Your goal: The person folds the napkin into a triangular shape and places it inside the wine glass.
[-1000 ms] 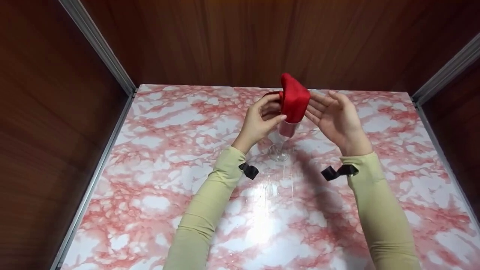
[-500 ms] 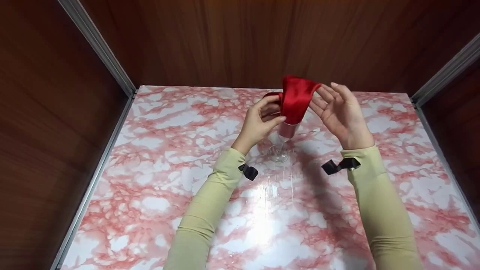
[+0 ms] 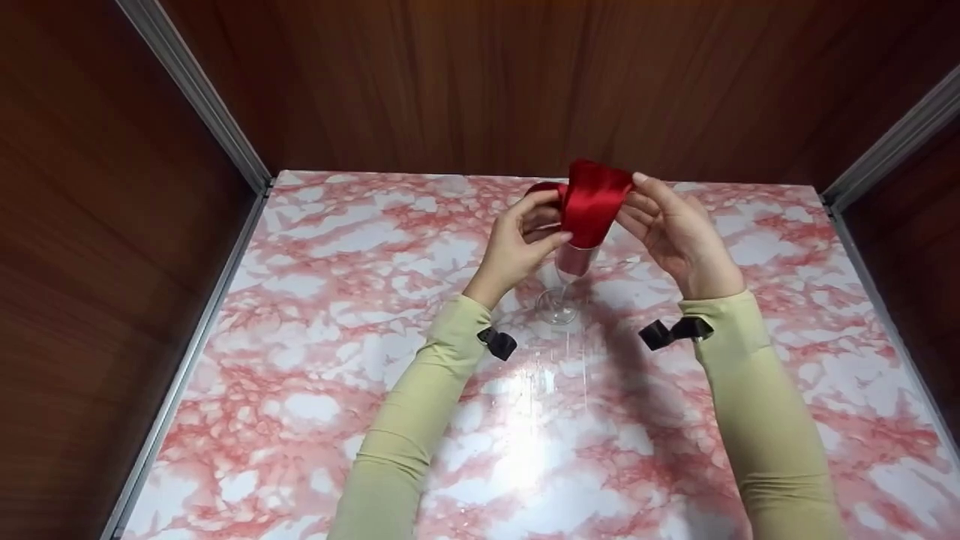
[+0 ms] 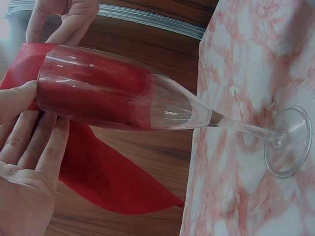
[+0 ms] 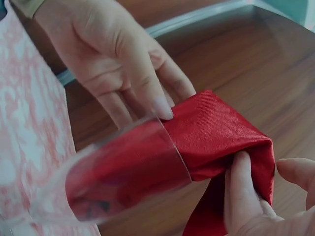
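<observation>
A red satin napkin (image 3: 596, 201) stands partly inside a clear champagne flute (image 4: 179, 105) and spreads out above its rim. The flute is upright, its round foot (image 3: 557, 307) on the table. My left hand (image 3: 516, 246) holds the rim from the left, thumb in front and fingers behind, against the cloth. On the other side, my right hand (image 3: 686, 238) pinches the napkin's folded edge. Its fingers (image 5: 241, 184) reach under the fold, with the thumb outside. A loose tail of napkin (image 4: 115, 177) hangs down behind the glass.
The tabletop (image 3: 315, 405) has a red and white marbled surface and reflects light in front of the flute. Dark wood panels (image 3: 450, 90) with metal corner strips enclose its back and sides. A black strap (image 3: 497, 343) sits on each wrist.
The napkin's top was peaked, then opened out to the right, and is now lower and folded over. My right thumb has come down onto its edge. The left hand stays put.
</observation>
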Action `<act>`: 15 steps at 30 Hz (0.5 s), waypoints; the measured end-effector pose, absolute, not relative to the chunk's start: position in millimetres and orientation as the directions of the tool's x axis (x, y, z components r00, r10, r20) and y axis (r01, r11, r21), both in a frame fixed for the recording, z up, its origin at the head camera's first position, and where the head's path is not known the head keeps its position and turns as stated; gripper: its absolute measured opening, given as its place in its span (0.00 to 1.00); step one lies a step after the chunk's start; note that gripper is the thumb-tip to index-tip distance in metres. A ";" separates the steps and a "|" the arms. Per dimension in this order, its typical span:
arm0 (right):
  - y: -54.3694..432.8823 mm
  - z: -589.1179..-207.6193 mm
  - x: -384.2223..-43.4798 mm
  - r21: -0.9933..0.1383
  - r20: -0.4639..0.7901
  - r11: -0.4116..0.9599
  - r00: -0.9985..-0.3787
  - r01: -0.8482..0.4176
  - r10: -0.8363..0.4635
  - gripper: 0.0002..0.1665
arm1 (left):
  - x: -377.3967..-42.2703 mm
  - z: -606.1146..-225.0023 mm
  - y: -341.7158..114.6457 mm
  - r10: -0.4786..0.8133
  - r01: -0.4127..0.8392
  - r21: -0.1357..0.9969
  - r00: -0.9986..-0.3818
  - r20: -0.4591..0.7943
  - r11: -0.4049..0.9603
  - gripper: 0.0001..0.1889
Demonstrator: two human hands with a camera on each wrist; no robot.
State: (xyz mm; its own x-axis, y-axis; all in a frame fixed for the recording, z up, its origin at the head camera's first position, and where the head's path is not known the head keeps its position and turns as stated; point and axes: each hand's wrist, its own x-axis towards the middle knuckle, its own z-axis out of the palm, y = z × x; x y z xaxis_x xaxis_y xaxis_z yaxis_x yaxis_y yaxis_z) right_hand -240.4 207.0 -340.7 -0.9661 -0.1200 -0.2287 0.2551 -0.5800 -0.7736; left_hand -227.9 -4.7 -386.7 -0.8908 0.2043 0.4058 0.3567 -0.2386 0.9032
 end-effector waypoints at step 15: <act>195.7 -339.1 -238.5 -0.808 -0.162 -0.561 -0.984 0.178 -0.080 0.37 | -227.0 -385.7 -5.6 0.215 0.354 0.906 -0.890 0.402 -0.231 0.27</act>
State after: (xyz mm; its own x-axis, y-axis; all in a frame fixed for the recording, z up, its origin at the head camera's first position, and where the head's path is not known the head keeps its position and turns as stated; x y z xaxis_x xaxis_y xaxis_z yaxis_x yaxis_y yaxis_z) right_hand -238.5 195.7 -339.1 -0.9836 -0.0800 -0.1615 0.1784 -0.5608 -0.8085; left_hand -227.0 -5.6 -385.7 -0.8900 0.2151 0.4020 0.3536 -0.2310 0.9064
